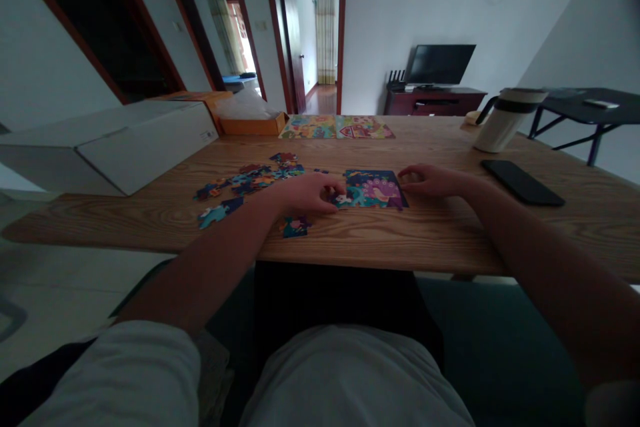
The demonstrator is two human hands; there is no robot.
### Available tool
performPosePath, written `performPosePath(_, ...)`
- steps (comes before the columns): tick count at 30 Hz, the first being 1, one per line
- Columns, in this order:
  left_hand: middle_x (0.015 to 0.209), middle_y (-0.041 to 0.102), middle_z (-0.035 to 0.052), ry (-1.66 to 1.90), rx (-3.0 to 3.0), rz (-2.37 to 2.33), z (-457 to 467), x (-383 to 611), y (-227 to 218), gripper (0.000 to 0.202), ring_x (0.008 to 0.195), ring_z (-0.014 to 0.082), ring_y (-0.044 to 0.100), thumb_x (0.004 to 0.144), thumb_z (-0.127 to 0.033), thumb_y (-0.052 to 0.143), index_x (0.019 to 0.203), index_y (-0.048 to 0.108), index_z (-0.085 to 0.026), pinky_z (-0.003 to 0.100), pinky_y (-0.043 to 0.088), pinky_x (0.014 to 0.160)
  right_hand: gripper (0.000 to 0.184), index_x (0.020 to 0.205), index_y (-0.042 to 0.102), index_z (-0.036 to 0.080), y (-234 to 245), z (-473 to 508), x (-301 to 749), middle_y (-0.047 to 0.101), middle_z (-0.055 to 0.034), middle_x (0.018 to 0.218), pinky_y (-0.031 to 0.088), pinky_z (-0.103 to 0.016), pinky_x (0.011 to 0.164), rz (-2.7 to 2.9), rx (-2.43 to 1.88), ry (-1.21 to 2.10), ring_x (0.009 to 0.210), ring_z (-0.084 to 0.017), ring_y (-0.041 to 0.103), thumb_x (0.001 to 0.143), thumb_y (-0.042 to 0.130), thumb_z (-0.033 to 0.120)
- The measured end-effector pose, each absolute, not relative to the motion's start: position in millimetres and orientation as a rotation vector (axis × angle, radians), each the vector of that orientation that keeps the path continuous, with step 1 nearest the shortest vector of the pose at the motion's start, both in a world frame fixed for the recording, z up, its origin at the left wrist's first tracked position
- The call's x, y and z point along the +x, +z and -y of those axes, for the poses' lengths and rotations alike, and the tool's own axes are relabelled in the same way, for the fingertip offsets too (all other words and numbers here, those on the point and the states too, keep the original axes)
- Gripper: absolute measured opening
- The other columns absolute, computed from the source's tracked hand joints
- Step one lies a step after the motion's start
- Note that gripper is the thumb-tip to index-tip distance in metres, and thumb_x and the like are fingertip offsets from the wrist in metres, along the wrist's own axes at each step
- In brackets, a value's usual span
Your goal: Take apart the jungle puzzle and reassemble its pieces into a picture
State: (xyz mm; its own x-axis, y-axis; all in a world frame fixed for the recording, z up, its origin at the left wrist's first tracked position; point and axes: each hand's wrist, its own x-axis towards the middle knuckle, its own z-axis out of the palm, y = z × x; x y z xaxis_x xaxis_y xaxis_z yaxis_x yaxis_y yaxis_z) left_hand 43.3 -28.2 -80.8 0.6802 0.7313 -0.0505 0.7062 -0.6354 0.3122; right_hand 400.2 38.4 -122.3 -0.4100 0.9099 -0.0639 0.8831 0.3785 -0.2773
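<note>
A partly joined colourful jigsaw (374, 188) lies flat on the wooden table (450, 233) in front of me. My left hand (309, 192) rests at its left edge, fingers curled and pressing a piece against the puzzle's lower left corner. Fingers bent, my right hand (430, 179) touches the puzzle's right edge. Several loose pieces (250, 179) are spread to the left. One loose piece (295, 226) lies near the table's front edge, and another (216, 214) sits further left.
Two finished puzzle boards (338, 127) lie at the table's far side. An orange box (250, 121) and a long white carton (120, 143) stand at left. A lidded mug (505, 119) and a black phone (522, 182) are at right.
</note>
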Motion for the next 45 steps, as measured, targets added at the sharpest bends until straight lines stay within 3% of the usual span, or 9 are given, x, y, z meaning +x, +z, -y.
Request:
performPosePath(8,0.108,0.074,0.0055,0.118,2.466,-1.206,18.9,30.1,-82.8,0.052,0.093,0.0205,0.069,0.076,-0.029,0.069,0.126,0.067,-0.019,0.030,0.052,0.083,0.061,0.131,0.068,0.021,-123.9,-38.7,401.2,0.074,-0.0135,0.117,0.053,-0.046,0.096,2.463,-1.625,0.424,0.108,-0.035,0.069,0.084,0.064,0.059)
performPosePath(13,0.112,0.075,0.0085,0.325,2.379,-1.332,-1.8,0.9,-74.4,0.051,0.098,0.0218,0.069,0.080,-0.040,0.070,0.126,0.067,-0.017,0.032,0.054,0.087,0.061,0.135,0.064,0.024,-125.7,-32.6,392.6,0.069,-0.0121,0.130,0.049,-0.051,0.104,2.355,-1.496,0.403,0.118,-0.036,0.065,0.089,0.056,0.063)
performPosePath(17,0.113,0.075,0.0103,0.471,2.331,-1.697,-23.3,-35.6,-70.6,0.049,0.098,0.0226,0.070,0.084,-0.040,0.068,0.127,0.068,-0.017,0.032,0.054,0.086,0.079,0.145,0.058,0.030,-129.4,-25.7,379.8,0.058,-0.0102,0.148,0.038,-0.058,0.115,2.452,-1.393,0.378,0.137,-0.040,0.051,0.079,0.066,0.072)
performPosePath(21,0.119,0.076,0.0060,0.180,2.295,-1.828,-31.7,-51.6,-72.6,0.049,0.106,0.0245,0.070,0.078,-0.042,0.073,0.123,0.072,-0.024,0.029,0.052,0.090,0.096,0.152,0.051,0.035,-132.9,-21.7,370.2,0.043,-0.0061,0.162,0.026,-0.061,0.121,2.599,-1.310,0.325,0.149,-0.043,0.034,0.068,0.074,0.076)
performPosePath(26,0.134,0.069,0.0063,0.012,2.348,-1.833,-28.3,-43.9,-72.4,0.053,0.117,0.0242,0.066,0.080,-0.044,0.069,0.130,0.068,-0.025,0.029,0.049,0.099,0.095,0.150,0.054,0.031,-130.3,-19.2,367.2,0.042,-0.0077,0.162,0.027,-0.057,0.122,2.645,-1.372,0.401,0.146,-0.042,0.038,0.069,0.072,0.077)
performPosePath(32,0.131,0.071,0.0087,0.024,2.311,-1.850,-29.5,-42.9,-73.3,0.050,0.113,0.0237,0.068,0.085,-0.036,0.062,0.132,0.068,-0.021,0.029,0.050,0.096,0.092,0.148,0.057,0.031,-130.1,-22.7,369.8,0.053,-0.0080,0.153,0.034,-0.056,0.119,2.623,-1.344,0.475,0.139,-0.041,0.048,0.069,0.074,0.075)
performPosePath(37,0.128,0.073,0.0044,0.017,2.313,-1.878,-32.3,-44.4,-75.4,0.046,0.110,0.0219,0.069,0.086,-0.028,0.059,0.130,0.070,-0.025,0.027,0.051,0.095,0.091,0.147,0.057,0.033,-135.4,-31.2,376.2,0.057,-0.0059,0.149,0.039,-0.054,0.116,2.601,-1.326,0.506,0.135,-0.038,0.054,0.068,0.076,0.073)
performPosePath(45,0.139,0.066,0.0086,0.068,2.292,-1.907,-39.2,-45.1,-85.0,0.057,0.122,0.0252,0.065,0.084,-0.042,0.066,0.138,0.063,-0.023,0.030,0.048,0.103,0.096,0.148,0.057,0.032,-128.3,-27.8,379.5,0.054,-0.0071,0.153,0.034,-0.058,0.119,2.544,-1.454,0.528,0.140,-0.043,0.048,0.065,0.077,0.074)
